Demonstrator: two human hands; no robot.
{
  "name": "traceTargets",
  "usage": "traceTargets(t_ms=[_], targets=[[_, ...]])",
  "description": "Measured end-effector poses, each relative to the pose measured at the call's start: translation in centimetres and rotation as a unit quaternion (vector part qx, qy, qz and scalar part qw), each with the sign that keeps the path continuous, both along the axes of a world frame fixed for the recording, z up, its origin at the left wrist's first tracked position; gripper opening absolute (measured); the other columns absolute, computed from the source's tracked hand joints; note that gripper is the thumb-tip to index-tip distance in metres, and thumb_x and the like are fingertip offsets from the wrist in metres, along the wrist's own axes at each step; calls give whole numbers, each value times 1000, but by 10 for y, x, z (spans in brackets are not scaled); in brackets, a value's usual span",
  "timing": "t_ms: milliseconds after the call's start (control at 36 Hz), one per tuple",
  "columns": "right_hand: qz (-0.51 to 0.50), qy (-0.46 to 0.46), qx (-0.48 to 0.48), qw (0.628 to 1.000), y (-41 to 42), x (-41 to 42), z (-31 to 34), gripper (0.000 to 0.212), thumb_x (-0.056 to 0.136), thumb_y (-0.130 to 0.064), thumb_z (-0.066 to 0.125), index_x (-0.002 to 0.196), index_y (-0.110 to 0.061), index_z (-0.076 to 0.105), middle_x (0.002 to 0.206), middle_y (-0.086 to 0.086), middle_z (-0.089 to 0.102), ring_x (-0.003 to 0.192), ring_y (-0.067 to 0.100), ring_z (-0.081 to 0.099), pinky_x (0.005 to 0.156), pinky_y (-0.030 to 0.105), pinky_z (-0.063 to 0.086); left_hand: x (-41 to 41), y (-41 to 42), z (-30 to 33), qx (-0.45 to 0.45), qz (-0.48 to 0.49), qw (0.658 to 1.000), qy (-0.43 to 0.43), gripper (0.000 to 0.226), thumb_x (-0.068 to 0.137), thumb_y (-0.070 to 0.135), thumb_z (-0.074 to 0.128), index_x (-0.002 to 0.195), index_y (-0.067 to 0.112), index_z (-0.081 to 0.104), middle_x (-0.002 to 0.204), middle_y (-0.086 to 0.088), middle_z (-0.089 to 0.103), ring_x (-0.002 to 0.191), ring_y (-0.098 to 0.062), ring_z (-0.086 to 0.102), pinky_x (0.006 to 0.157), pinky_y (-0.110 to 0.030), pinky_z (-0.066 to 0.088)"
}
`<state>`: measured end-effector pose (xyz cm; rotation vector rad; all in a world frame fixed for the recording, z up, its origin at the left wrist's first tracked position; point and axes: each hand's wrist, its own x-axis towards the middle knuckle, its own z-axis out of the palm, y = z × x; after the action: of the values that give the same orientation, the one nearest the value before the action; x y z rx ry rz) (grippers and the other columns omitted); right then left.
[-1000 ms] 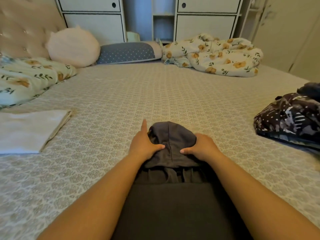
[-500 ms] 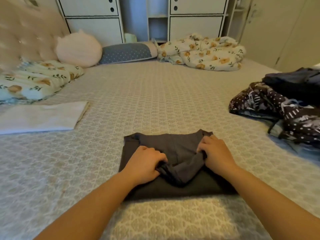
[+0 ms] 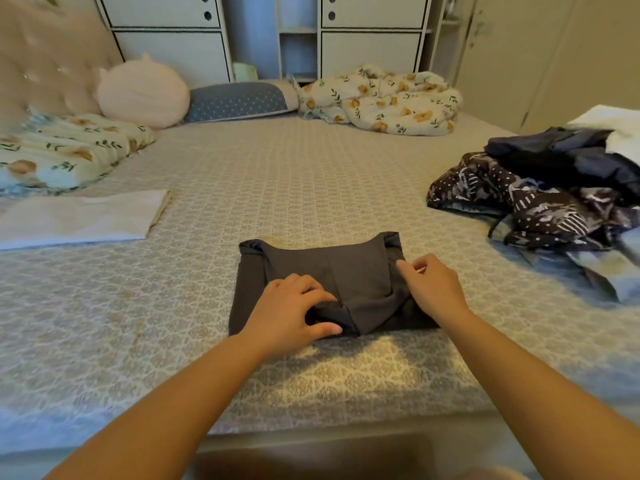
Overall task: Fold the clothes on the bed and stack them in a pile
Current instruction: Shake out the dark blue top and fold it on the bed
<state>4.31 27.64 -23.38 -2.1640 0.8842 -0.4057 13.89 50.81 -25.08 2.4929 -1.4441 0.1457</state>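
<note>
1. The folded garment (image 3: 332, 282) lies on the bed (image 3: 277, 188), near its front edge, in the middle.
2. The left hand (image 3: 291, 313) rests on its near left part; the right hand (image 3: 433, 285) is at its right side.
3. A folded cloth (image 3: 79, 220) lies to the left, well apart.
4. A heap of clothes (image 3: 554, 195) lies to the right.
5. Pillows (image 3: 145, 90) and a crumpled blanket (image 3: 381, 98) lie along the far edge, with cabinets (image 3: 311, 29) behind.

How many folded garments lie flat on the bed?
2: the dark grey garment under both hands near the front edge, and a white one at left. The unfolded heap at right may hide more.
</note>
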Motion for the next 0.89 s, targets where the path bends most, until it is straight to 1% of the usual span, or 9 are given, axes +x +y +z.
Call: traceTargets(t_ms=[83,250,333,417,500,611,667,778,889], targets=[[17,122,44,991,7,6,9,49,84,-61,57,69,-16,47,67,4,56,59,18,54,49,28,36,-6,-11,2,28,-22,999,3,45,85,59,56,123,36,55,117,15,55,107,-8,49,88,-27,34],[75,297,91,948,14,23,32,23,90,-19,61,74,-7,50,59,8,58,41,14,52,32,12,33,-1,-19,15,100,-22,994,25,13,87,28,60,99,29,55,103,6,59,92,-20,56,64,-28,32],[89,137,191,968,12,34,37,12,92,-9,58,82,-9,53,70,5,60,55,13,58,49,21,50,12,-19,35,71,22,997,21,21,82,11,56,85,30,49,97,7,60,90,-20,57,64,-29,32],[75,-103,395,910,13,39,40,10,97,-5,50,90,-10,54,90,6,59,82,17,59,82,30,49,23,-17,54,0,60,994,-94,21,81,8,56,83,28,51,92,6,58,87,-20,56,61,-28,25],[57,-136,457,877,7,36,34,14,98,-4,48,93,-14,56,95,3,62,90,18,60,77,30,49,25,-11,53,15,10,988,-152,16,82,12,56,92,25,57,97,4,58,93,-20,53,64,-28,26],[-17,109,289,951,2,22,26,10,93,-7,52,102,-7,54,87,10,58,78,19,58,54,27,46,20,-3,28,180,-70,981,-33,27,80,48,63,103,34,60,108,9,51,104,-13,41,79,-28,30],[-7,204,136,969,5,20,23,32,91,-13,52,121,0,48,104,15,59,91,26,60,60,31,48,17,-1,23,126,-29,988,87,36,75,65,64,95,36,66,108,12,51,104,-9,41,88,-29,35],[22,90,-217,972,22,28,20,42,85,-17,52,126,-12,46,126,10,47,112,30,46,85,39,40,16,-18,23,-116,128,983,55,26,89,52,53,83,30,65,103,8,60,103,-14,51,95,-34,38],[173,13,-329,928,47,51,17,39,96,-27,41,133,-20,47,137,2,45,124,24,39,97,39,34,12,-47,10,-39,205,977,36,44,98,48,33,134,29,49,146,5,40,139,-20,26,116,-50,3]])
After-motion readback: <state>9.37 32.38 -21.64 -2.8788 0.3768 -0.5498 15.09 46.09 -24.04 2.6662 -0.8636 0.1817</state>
